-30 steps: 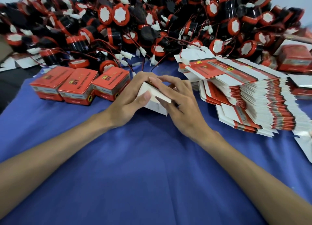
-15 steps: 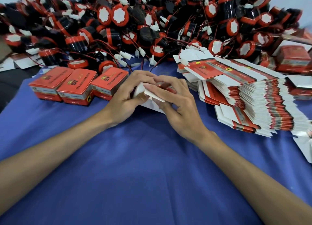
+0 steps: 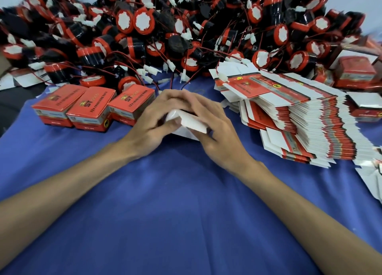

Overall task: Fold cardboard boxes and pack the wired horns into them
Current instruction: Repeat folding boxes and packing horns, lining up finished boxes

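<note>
Clasping one box point(image 3: 193, 124), left hand point(image 3: 154, 121) and right hand point(image 3: 217, 130) hide its contents.

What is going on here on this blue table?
A person folds a small cardboard box with both hands; the left hand and the right hand are curled around it, white flaps showing. Three closed red boxes stand on the left, a stack of flat boxes on the right, a heap of wired horns behind.

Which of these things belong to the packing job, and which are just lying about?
Job: half-folded box, left hand and right hand gripping it, stack of flat boxes, pile of horns, three closed boxes.
Lying about: blue cloth, crumpled white card at right edge.
</note>
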{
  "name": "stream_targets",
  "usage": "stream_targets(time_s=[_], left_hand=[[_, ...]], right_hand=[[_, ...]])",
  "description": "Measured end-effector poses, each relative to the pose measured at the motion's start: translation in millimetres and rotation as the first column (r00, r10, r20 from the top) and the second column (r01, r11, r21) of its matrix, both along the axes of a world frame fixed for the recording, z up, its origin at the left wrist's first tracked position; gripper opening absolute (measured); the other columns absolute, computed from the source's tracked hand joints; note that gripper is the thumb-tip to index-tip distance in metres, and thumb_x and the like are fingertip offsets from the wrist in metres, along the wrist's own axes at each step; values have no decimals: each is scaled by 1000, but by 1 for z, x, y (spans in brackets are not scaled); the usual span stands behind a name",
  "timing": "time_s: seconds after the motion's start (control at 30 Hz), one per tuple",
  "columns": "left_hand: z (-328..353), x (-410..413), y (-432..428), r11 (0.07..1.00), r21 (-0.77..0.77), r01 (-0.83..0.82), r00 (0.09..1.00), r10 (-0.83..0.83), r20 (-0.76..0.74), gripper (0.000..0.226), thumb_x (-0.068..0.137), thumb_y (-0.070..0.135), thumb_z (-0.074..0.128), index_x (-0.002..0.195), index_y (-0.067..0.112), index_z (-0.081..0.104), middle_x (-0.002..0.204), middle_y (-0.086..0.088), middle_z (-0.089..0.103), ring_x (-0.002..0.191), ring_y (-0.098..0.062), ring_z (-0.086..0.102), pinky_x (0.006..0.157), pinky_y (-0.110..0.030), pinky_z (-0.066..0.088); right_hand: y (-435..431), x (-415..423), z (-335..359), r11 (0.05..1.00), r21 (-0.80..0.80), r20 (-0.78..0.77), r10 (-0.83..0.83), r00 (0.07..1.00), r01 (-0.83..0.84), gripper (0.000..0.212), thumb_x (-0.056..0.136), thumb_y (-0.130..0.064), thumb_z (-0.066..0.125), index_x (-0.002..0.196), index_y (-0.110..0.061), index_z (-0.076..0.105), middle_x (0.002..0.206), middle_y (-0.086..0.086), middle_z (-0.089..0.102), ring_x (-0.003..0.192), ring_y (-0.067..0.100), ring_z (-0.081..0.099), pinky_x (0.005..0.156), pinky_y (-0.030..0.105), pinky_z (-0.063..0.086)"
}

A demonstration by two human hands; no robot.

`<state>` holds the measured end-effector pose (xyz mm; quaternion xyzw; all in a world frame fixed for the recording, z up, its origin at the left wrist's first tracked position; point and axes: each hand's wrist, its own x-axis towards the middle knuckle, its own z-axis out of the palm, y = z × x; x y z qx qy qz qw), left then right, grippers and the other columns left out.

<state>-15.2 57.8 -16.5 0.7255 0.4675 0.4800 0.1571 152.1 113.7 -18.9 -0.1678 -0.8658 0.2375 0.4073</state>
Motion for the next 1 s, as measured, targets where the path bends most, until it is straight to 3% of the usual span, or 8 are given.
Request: stream_targets(time_s=[0.1,0.27,0.4,0.53,0.63,0.77,0.93,1.0], left_hand=[[0,3,1,998,44,36,996,-32,-89,23,94,18,43,112,13,57,121,-9,50,121,-14,46,106,-28,33],[0,4,1,996,88,-24,997,30,-71,17,95,16,45,108,19,56,120,-11,51,119,-18,50,104,-29,36],[0,2,2,997,22,-69,996,67,52,26,92,0,46,116,6,55,124,-15,53,120,-28,52,104,-36,39],[0,-2,3,997,-14,-75,987,76,142,29,91,-1,46,118,5,54,123,-15,56,120,-26,53,103,-35,41],[-1,-3,4,999,-1,-46,982,45,182,32,90,-2,46,118,12,53,121,-12,56,118,-27,54,102,-37,41],[-2,-7,4,998,-62,6,960,11,281,39,86,-5,43,115,15,58,123,-9,57,123,-28,52,103,-43,40],[-2,-6,0,992,-92,89,929,-49,366,34,92,29,39,104,27,70,130,-17,51,125,-25,51,98,-41,44],[-1,-5,1,997,-73,39,963,-18,269,22,89,38,50,102,33,67,129,-17,52,123,-26,52,96,-40,46]], right_hand=[[5,1,-2,999,-7,49,-41,998,41,71,76,25,56,138,-5,44,143,13,44,127,28,43,108,41,36],[4,-1,-3,1000,19,56,-11,998,10,58,85,18,56,137,-7,46,144,13,43,126,32,43,107,44,38],[2,0,0,998,54,-17,33,999,-32,45,89,9,58,131,-6,54,139,5,46,123,24,46,106,28,37],[-3,4,5,992,-72,-43,97,994,-100,36,95,-11,53,130,-8,56,142,6,45,132,20,40,111,33,31],[-4,5,8,989,-117,-61,85,995,-92,30,97,-11,50,124,-11,62,139,-1,48,130,15,41,110,27,31],[-4,4,8,988,-143,-48,56,997,-63,30,92,-9,60,121,-8,65,138,6,51,127,20,45,108,24,33],[-2,5,6,986,-155,-37,50,998,-55,42,87,-8,67,128,-8,60,139,5,51,127,20,44,107,24,34],[-2,5,4,990,-137,-39,38,999,-43,45,85,-6,69,129,-9,59,138,4,51,127,19,45,107,25,35]])
